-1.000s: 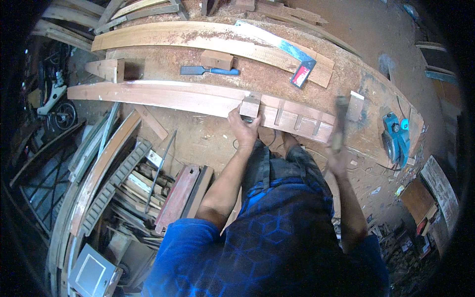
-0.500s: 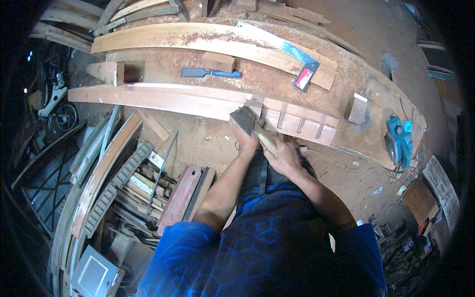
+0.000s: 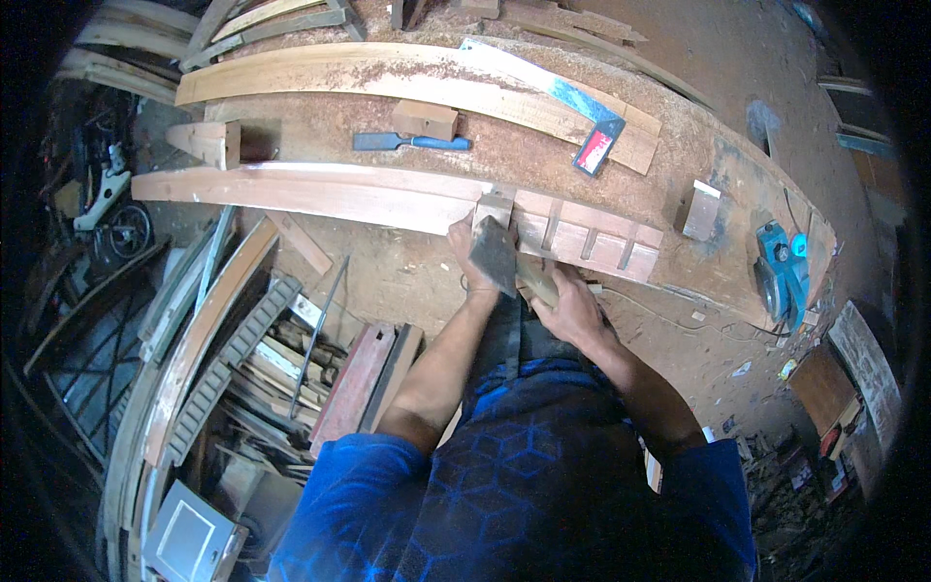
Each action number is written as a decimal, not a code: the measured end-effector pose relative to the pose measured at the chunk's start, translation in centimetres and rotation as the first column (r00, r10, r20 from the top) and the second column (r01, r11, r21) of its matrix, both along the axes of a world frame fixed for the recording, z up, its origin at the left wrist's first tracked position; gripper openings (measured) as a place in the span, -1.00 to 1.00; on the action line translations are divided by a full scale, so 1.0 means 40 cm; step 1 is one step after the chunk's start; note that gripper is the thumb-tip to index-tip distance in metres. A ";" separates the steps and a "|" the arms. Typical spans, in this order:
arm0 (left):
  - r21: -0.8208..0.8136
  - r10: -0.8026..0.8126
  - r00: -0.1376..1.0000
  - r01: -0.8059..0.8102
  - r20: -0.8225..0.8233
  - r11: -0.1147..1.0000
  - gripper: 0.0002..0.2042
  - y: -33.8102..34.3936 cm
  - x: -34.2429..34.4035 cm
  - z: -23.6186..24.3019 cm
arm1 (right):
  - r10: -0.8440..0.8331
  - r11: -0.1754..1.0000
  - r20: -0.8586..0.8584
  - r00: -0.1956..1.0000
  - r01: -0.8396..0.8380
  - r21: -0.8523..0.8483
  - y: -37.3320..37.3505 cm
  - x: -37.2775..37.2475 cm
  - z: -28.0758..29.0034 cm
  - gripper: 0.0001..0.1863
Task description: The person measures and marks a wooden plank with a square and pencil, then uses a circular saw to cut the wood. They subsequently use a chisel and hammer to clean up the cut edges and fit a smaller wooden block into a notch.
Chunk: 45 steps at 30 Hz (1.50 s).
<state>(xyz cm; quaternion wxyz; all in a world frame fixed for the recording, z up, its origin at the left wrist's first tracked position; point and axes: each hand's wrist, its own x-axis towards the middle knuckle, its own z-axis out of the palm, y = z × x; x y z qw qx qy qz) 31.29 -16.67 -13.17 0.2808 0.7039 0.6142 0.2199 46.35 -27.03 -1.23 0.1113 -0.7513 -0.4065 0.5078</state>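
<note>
My right hand [image 3: 574, 308] is closed round the pale wooden handle [image 3: 536, 277] of a hatchet. The hatchet's dark metal head [image 3: 495, 256] hangs over my left hand [image 3: 461, 247], hiding much of it. Fingers of that left hand show on both sides of a small wooden block [image 3: 496, 206], which it grips at the near edge of the bench. Behind the block lies a long pinkish plank [image 3: 339, 198]. To the right of it sits a shorter board with several crosswise grooves [image 3: 599, 241].
On the bench are a blue-handled chisel [image 3: 412, 142] beside a wood block [image 3: 425, 119], a try square [image 3: 596, 141] on a long curved board [image 3: 320, 73], and a teal power planer [image 3: 782, 274]. Stacked timber [image 3: 281, 373] stands at my left; a cable crosses the ground at right.
The hatchet head has swung down toward me and slightly right, uncovering more of the small wooden block. My right hand has shifted a little right; my left hand stays near the block.
</note>
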 end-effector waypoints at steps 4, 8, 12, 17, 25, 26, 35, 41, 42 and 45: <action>-0.054 0.141 0.972 -0.134 0.186 0.990 -0.49 -0.014 0.009 0.001 | 0.048 0.998 0.096 0.994 -0.044 -0.049 0.001 0.015 -0.025 -0.38; 0.005 -0.012 0.998 0.012 0.054 1.000 -0.24 -0.003 -0.007 0.001 | 0.053 0.998 0.062 0.997 -0.051 -0.033 -0.009 0.011 -0.014 -0.38; 0.082 -0.001 0.998 -0.003 0.058 0.997 -0.12 -0.016 0.004 0.012 | 0.067 0.995 0.061 0.996 -0.071 0.068 -0.023 -0.001 0.032 -0.38; -0.247 0.132 0.895 -0.025 0.426 0.969 -0.19 0.003 0.015 0.035 | 0.043 0.998 -0.048 0.998 -0.041 0.046 -0.020 -0.014 0.079 -0.44; -0.084 -0.083 0.990 0.093 0.114 0.992 -0.37 0.029 -0.005 0.057 | -0.023 1.000 0.004 1.000 0.023 0.014 -0.016 0.012 0.003 -0.37; -0.017 -0.054 0.990 0.057 0.133 0.998 -0.37 0.022 -0.023 0.021 | -0.004 1.000 -0.015 1.000 0.003 -0.016 -0.018 0.019 0.004 -0.35; -0.275 -0.752 0.483 0.726 -0.449 0.630 0.41 0.232 -0.136 0.165 | -0.062 0.998 -0.019 0.998 0.061 -0.015 -0.076 0.113 0.098 -0.37; -0.433 -0.900 0.169 0.831 -0.402 0.349 0.24 0.391 -0.094 0.149 | -0.262 0.964 -0.091 0.961 0.264 0.019 -0.088 -0.034 0.155 -0.23; -0.457 -0.913 0.176 0.820 -0.369 0.343 0.20 0.394 -0.080 0.170 | -0.291 0.955 -0.070 0.954 0.295 0.045 -0.087 -0.079 0.145 -0.26; -0.304 -0.905 0.178 0.902 -0.387 0.308 0.15 0.416 -0.122 0.154 | -0.389 0.915 -0.061 0.919 0.393 0.094 -0.059 -0.183 0.113 -0.27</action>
